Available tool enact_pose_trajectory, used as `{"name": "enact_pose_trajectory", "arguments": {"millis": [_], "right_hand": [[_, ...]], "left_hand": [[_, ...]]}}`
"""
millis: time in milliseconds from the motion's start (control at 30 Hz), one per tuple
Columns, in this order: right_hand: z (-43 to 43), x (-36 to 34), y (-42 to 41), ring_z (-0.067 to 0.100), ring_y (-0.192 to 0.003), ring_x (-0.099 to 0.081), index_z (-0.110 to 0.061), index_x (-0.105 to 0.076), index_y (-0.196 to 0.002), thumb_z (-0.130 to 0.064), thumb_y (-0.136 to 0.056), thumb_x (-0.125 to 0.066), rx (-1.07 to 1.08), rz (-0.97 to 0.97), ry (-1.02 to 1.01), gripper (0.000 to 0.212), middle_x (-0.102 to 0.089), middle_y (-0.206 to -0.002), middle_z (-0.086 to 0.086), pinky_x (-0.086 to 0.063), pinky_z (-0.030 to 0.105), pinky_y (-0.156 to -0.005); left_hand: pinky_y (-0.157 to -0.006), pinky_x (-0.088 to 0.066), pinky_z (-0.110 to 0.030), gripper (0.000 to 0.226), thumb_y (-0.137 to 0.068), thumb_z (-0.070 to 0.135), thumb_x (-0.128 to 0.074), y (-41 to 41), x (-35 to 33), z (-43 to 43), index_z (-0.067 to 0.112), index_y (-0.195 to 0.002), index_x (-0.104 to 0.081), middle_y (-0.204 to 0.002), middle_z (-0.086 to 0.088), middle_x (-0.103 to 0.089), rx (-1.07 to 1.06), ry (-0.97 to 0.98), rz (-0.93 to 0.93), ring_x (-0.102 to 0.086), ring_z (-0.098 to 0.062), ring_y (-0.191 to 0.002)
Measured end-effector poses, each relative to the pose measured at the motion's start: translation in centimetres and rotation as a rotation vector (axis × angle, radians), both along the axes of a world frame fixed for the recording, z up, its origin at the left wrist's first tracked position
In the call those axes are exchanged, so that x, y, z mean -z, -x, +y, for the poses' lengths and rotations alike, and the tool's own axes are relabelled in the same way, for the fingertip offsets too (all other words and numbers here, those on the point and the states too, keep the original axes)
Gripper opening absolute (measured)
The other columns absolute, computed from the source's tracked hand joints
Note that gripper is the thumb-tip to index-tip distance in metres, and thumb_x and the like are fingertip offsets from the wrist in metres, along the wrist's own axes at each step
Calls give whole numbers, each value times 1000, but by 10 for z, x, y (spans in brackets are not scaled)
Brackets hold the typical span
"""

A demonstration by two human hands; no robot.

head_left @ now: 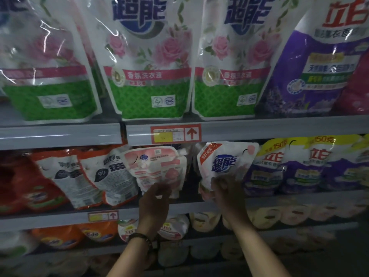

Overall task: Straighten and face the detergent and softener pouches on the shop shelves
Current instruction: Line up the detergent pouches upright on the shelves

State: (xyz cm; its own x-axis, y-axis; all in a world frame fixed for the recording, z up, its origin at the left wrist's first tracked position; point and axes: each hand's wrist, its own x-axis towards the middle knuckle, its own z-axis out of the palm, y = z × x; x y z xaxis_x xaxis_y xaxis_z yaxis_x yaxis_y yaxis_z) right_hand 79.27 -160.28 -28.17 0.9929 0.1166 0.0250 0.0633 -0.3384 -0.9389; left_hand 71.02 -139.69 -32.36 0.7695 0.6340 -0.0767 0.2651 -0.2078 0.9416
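Note:
On the middle shelf [299, 198] stand two small white-and-pink pouches. The left pink pouch [155, 166] shows its printed back and leans left. My left hand [155, 202] pinches its lower edge. The right pink pouch [225, 162] shows its blue-logo front and tilts right. My right hand [227, 194] grips its bottom part. A dark gap lies between the two pouches.
Large rose pouches [149, 62] and a purple pouch [311, 72] fill the top shelf. Purple-and-yellow pouches [299, 166] stand right of my hands, leaning white and red ones [89, 176] to the left. Round packs [173, 226] sit on lower shelves. Price tag [175, 132] on the rail.

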Motion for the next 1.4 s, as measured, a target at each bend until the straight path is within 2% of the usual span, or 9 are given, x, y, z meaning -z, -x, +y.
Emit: {"name": "enact_pose_trajectory", "arguments": {"millis": [200, 333, 433, 533, 667, 767, 1067, 1233, 1400], "right_hand": [[37, -5, 23, 14, -78, -75, -13, -63, -97, -41, -107, -59, -22, 105, -159, 30, -72, -91, 5, -58, 36, -71], [54, -11, 32, 2, -83, -74, -23, -65, -102, -40, -105, -60, -86, 113, -122, 18, -75, -98, -3, -61, 48, -85], [61, -15, 32, 3, -93, -73, -31, -68, -104, -59, -92, -58, -155, 87, -79, 31, -75, -100, -13, -62, 46, -88], [68, -15, 28, 2, -100, -72, -29, -69, -110, -41, -101, -67, -232, 91, -75, 15, -75, -107, -13, -63, 39, -90], [73, -21, 26, -6, -97, -71, -25, -69, -112, -19, -101, -69, -287, 110, -115, 12, -76, -101, -15, -58, 17, -75], [75, -21, 24, -4, -101, -72, -27, -70, -117, -22, -100, -70, -335, 130, -154, 17, -76, -110, -19, -58, 18, -78], [86, -16, 33, -1, -111, -67, -44, -62, -133, -34, -94, -72, -372, 149, -110, 42, -70, -122, -21, -60, 42, -99], [100, -20, 40, -4, -122, -62, -39, -58, -140, -35, -96, -72, -347, 129, -141, 46, -66, -134, -21, -56, 29, -101], [116, -25, 47, -1, -131, -56, -43, -55, -145, -48, -95, -72, -337, 110, -122, 53, -61, -142, -24, -48, 22, -96]], "left_hand": [[-79, -65, -48, 8, -100, 32, -71, 19, 2, 34, 40, -100, -69, -103, 14, -75, -39, -71, 26, -76, -14, -91], [-71, -57, -28, 20, -100, 14, -72, 20, -12, 42, 18, -113, -56, -94, 8, -63, -209, 26, -26, -67, -21, -87], [-87, -60, -48, 36, -96, 18, -77, 20, -20, 49, 26, -119, -51, -106, 2, -64, -265, 38, -64, -68, -29, -97], [-88, -60, -47, 49, -97, 20, -76, 22, -27, 51, 28, -137, -49, -119, -1, -64, -264, 40, -61, -69, -29, -103], [-79, -59, -41, 62, -98, 20, -74, 19, -39, 53, 28, -150, -42, -119, 0, -65, -233, -28, -27, -70, -27, -101], [-67, -59, -36, 52, -102, 17, -70, 15, -43, 56, 27, -146, -45, -116, -1, -67, -206, -41, -30, -71, -18, -84], [-80, -66, -50, 28, -104, 18, -66, 14, -42, 64, 28, -127, -53, -110, 5, -68, -160, -56, -62, -72, -19, -89], [-85, -64, -53, 15, -103, 26, -67, 16, -39, 79, 34, -110, -56, -106, 11, -67, -113, -171, -15, -71, -24, -98], [-78, -52, -34, 13, -103, 34, -68, 17, -38, 89, 26, -113, -67, -108, 8, -71, -89, -252, -3, -68, -17, -96]]}}
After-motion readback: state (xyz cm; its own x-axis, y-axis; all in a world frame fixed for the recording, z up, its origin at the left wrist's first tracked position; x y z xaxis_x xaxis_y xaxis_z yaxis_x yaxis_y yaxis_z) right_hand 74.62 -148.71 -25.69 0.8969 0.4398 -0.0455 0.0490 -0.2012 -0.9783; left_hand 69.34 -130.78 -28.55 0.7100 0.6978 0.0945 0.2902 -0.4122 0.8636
